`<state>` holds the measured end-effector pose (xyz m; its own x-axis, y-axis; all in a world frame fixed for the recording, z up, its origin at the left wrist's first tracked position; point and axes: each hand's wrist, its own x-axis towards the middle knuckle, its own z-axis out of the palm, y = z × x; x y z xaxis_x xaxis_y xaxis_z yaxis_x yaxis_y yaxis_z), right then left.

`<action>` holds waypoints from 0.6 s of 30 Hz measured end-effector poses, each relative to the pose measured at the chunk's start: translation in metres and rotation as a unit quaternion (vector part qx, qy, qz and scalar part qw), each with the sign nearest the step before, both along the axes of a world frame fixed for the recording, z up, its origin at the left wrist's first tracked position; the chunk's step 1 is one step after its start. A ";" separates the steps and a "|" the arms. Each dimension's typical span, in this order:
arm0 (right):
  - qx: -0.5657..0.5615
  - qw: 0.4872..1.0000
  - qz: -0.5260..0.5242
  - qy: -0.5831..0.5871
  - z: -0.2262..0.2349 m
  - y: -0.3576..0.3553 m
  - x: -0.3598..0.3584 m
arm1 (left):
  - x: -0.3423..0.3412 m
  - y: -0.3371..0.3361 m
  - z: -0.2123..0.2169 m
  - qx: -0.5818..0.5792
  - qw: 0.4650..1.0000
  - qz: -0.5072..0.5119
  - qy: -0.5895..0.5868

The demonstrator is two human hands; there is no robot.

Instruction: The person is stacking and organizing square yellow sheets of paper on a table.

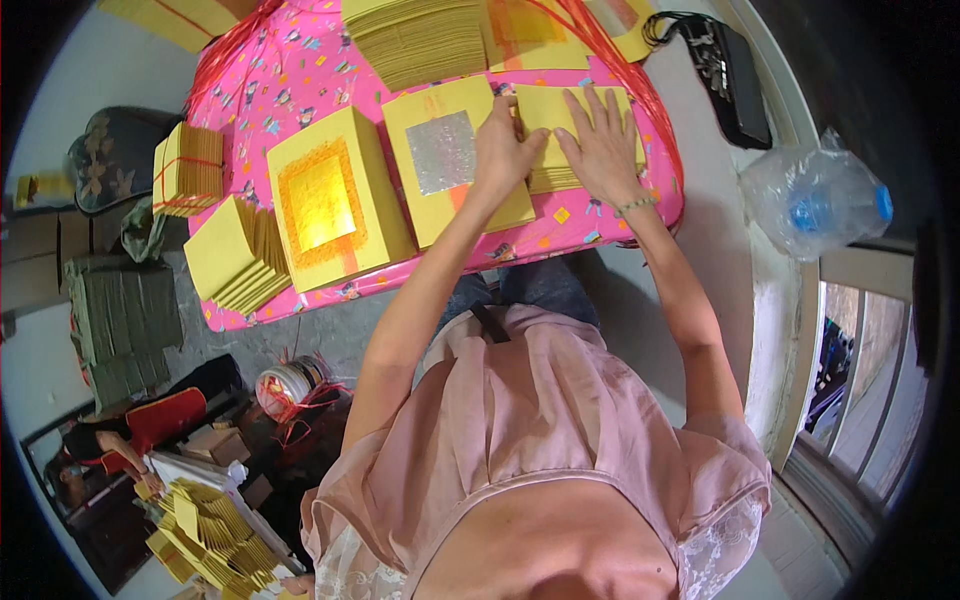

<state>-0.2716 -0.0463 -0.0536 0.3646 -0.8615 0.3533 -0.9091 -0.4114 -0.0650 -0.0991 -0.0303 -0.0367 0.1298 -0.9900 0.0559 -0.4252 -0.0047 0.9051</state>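
Note:
A low stack of plain yellow paper sheets (552,178) lies at the table's near right, under both of my hands. My right hand (606,155) rests flat on top, fingers spread, a beaded bracelet at the wrist. Against the stack's left edge is my left hand (505,152), its thumb stretched out over the paper and apart from the bent fingers; some fingertips are hidden. Just left of it stands a yellow paper stack with a silver foil square (442,152) on top. Farther left is a taller stack bearing a gold foil square (318,200) framed in orange.
The table has a pink patterned cover (285,75). Fanned yellow bundles (238,255) lie at its left, and more stacks (415,45) stand at the back. Red strands (665,120) hang along the right edge. At lower left, another person's hand (120,450) is near yellow bundles.

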 end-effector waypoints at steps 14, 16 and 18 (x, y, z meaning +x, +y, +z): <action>-0.006 1.000 0.016 0.008 0.006 0.000 -0.011 | 0.002 0.052 0.013 -0.218 0.975 0.035 -0.009; 0.014 0.999 0.034 0.003 0.008 -0.007 -0.008 | 0.021 0.072 0.033 -0.241 0.970 0.030 0.007; 0.033 0.999 0.032 0.006 0.021 -0.008 -0.007 | 0.053 0.103 0.059 -0.257 0.965 0.036 0.045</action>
